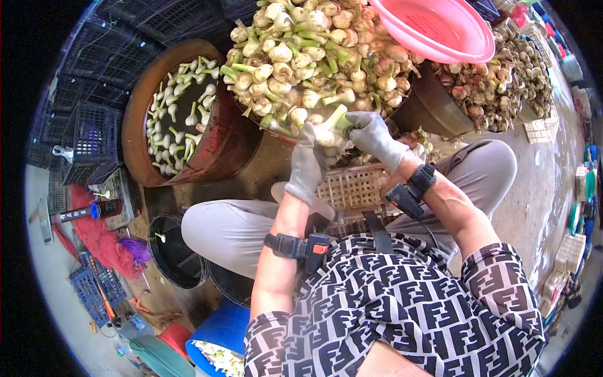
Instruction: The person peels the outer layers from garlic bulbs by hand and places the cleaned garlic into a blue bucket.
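Both of my hands wear grey gloves and meet at one garlic bulb with a short pale-green stem. My left hand has its fingers closed at the bulb's left side. On the other side, my right hand is closed with its fingertips at the stem; whether a small tool sits in it I cannot tell. Just beyond them rises a big heap of garlic bulbs, many with cut green stems, in a wide round container. Below my hands a cream perforated crate sits between my knees.
Left stands a rusty drum with peeled white garlic inside. A pink basin rests over the heap's right edge. More unpeeled garlic lies beyond it. Near my left knee are a black bucket and a blue barrel.
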A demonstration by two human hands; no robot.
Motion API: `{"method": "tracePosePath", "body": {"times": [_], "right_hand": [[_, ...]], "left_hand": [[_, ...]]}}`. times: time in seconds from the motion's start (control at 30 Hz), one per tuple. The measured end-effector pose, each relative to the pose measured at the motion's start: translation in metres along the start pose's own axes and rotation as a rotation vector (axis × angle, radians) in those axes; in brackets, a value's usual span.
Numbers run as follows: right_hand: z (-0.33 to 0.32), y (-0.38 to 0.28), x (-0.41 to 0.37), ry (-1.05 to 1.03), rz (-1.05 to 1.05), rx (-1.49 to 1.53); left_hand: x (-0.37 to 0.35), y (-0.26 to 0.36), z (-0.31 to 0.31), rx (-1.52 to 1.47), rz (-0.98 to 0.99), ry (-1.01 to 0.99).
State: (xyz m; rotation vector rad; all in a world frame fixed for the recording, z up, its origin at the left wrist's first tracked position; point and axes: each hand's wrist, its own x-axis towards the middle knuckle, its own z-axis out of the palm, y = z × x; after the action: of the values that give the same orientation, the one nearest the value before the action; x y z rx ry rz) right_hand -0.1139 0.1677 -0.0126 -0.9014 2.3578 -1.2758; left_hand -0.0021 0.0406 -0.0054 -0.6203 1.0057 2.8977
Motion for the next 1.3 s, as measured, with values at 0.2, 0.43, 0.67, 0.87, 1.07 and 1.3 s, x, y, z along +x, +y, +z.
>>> {"method": "tracePosePath", "body": {"times": [0.2,0.43,0.67,0.87,1.07,1.3], "right_hand": [[0.000,-0.001,-0.006,0.007,0.028,0.161],[0.003,0.005,-0.007,-0.245,0.466,1.024],[-0.017,-0.018,-0.017,-0.312,0.383,1.167],[-0.001,-0.018,-0.006,-0.122,0.384,0.473],[-0.077,0.069,0.021,-0.209,0.095,0.357],[-0.149,0.056,0.011,-0.747,0.314,-1.008]], "left_hand": [[0.003,-0.002,0.015,0.137,0.129,0.224],[0.004,-0.003,0.014,0.195,0.003,0.474],[0.005,0.002,-0.002,0.309,-0.075,0.495],[0.013,0.009,-0.012,0.767,0.323,0.687],[0.010,0.029,-0.017,0.161,0.245,0.646],[-0.008,0.069,-0.016,0.586,0.278,0.176]]}}
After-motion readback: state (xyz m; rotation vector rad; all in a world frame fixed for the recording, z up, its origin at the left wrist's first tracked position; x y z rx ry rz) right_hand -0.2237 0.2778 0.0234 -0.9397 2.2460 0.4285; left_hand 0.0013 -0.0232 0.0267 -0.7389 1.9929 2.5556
